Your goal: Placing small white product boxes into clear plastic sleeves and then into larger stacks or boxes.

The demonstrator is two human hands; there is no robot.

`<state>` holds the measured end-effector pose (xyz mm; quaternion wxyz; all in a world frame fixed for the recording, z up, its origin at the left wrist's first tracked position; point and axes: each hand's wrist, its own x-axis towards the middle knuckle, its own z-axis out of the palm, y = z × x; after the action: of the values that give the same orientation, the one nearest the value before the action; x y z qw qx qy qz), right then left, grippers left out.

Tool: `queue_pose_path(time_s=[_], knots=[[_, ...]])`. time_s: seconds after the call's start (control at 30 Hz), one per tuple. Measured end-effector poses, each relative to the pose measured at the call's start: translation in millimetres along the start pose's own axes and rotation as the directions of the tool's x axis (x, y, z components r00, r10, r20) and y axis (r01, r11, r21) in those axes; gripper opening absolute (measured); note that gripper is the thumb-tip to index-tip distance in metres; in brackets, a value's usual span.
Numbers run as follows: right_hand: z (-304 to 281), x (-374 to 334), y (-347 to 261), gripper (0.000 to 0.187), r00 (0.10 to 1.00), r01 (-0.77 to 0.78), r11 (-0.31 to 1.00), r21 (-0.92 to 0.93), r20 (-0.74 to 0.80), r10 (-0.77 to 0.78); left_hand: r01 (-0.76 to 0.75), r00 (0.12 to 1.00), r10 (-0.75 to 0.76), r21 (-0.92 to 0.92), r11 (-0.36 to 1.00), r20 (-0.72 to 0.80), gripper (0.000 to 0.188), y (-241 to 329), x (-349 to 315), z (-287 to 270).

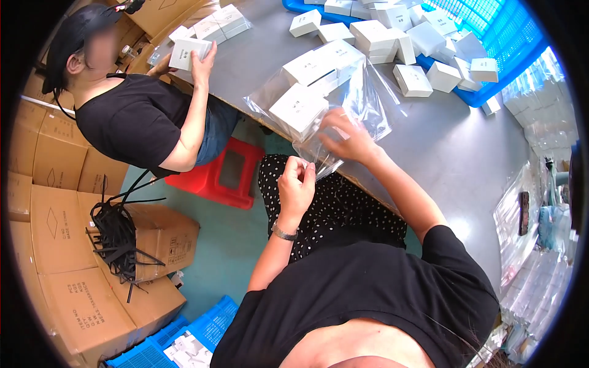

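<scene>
A clear plastic bag point(370, 110) lies at the near edge of the grey table with several white boxes point(299, 110) inside it. My left hand point(296, 187) is closed in a pinch on the loose end of the bag, just off the table's edge. Beside it, my right hand point(348, 136) is at the bag's near end, next to the closest white box. Motion smears its fingers, so whether they grip the film cannot be made out.
A blue crate point(512, 52) with white boxes spilling out stands at the far right of the table point(454, 153). At the left, a co-worker point(132, 116) holds a white box near a red stool point(211, 184). Cartons point(58, 227) and black straps point(113, 236) fill the left side.
</scene>
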<state>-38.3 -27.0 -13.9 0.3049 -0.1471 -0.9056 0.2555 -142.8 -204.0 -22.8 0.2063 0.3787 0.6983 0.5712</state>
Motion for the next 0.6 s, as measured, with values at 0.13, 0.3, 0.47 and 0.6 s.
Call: queue_pose_path(time_s=[0.13, 0.3, 0.47, 0.6], knots=[[37.2, 44.3, -19.8, 0.020, 0.985, -0.111, 0.993, -0.046, 0.127, 0.116, -0.148, 0.979, 0.140, 0.044, 0.988, 0.149, 0.015, 3.8, -8.4, 12.3], [55.7, 34.4, -7.2, 0.027, 1.000, -0.019, 0.999, -0.046, -0.008, 0.019, 0.012, 0.992, -0.005, -0.062, 0.998, 0.126, 0.014, -4.6, -8.6, 3.6], [29.0, 39.8, 22.5, 0.033, 0.930, -0.300, 0.931, 0.207, -0.154, 0.334, 0.031, 0.987, -0.037, 0.040, 0.999, 0.154, 0.014, -11.0, -22.4, -0.1], [19.6, 61.7, 9.5, 0.037, 0.850, -0.519, 0.845, 0.130, -0.026, 0.526, -0.110, 0.986, 0.097, 0.096, 0.989, 0.138, 0.016, -5.5, -17.8, -1.1]])
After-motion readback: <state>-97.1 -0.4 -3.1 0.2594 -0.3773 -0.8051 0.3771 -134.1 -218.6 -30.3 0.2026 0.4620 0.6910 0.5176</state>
